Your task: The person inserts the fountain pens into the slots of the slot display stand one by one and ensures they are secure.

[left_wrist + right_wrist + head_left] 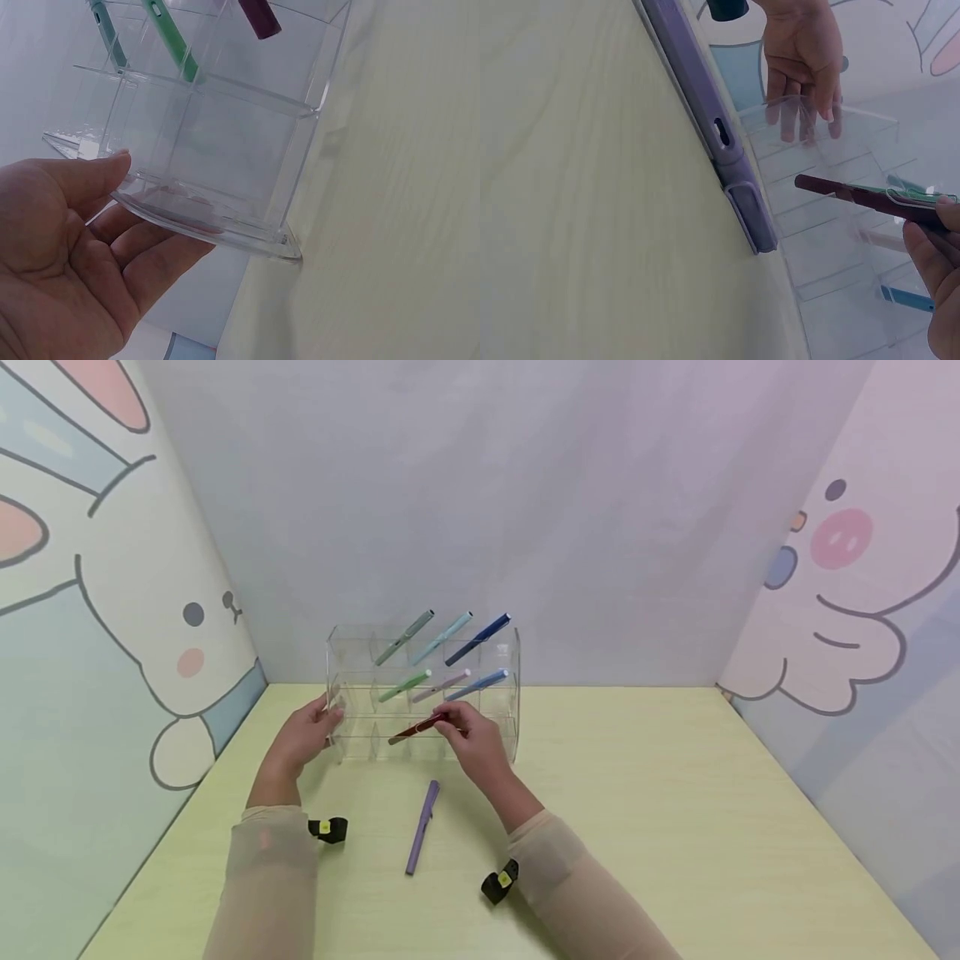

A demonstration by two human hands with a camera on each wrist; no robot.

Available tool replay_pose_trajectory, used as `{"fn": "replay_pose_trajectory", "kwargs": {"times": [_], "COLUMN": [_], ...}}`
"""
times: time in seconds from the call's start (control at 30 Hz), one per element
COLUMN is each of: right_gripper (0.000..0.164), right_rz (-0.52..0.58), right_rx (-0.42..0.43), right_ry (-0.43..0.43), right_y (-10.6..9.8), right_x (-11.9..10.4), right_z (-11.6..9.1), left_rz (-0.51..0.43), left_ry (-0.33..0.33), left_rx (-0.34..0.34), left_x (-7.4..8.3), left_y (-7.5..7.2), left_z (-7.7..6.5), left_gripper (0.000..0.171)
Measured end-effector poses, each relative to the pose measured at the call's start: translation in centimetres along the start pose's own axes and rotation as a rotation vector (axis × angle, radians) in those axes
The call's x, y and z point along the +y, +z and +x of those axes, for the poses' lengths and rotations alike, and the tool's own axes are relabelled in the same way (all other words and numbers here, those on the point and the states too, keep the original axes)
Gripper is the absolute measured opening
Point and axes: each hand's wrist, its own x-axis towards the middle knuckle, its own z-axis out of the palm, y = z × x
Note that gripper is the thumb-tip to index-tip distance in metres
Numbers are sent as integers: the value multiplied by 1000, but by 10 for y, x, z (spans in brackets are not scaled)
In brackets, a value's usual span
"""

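A clear tiered pen rack stands toward the back of the table. My left hand grips its left side wall, thumb on one face and fingers behind, as the left wrist view also shows. My right hand pinches a dark red pen near one end, tilted in front of the lowest tier. In the right wrist view the dark red pen has its free end toward the rack. A purple pen lies on the table between my forearms.
The upper tier bears a grey-green pen, a pale aqua pen and a navy pen. On the middle tier lean a green pen, a pink-lilac pen and a blue pen. A curtain hangs behind.
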Motion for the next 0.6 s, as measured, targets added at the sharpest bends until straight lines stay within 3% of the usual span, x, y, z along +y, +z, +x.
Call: {"fn": "replay_pose_trajectory", "kwargs": {"times": [0.6], "right_gripper": [35], "right_rz": [-83], "right_rx": [-232], "right_ry": [172], "right_y": [11], "right_x": [2], "right_z": [-5], "left_rz": [10], "left_ry": [13], "left_rx": [12], "left_x": [-1], "left_y": [1], "left_z": [0], "left_gripper": [61]}}
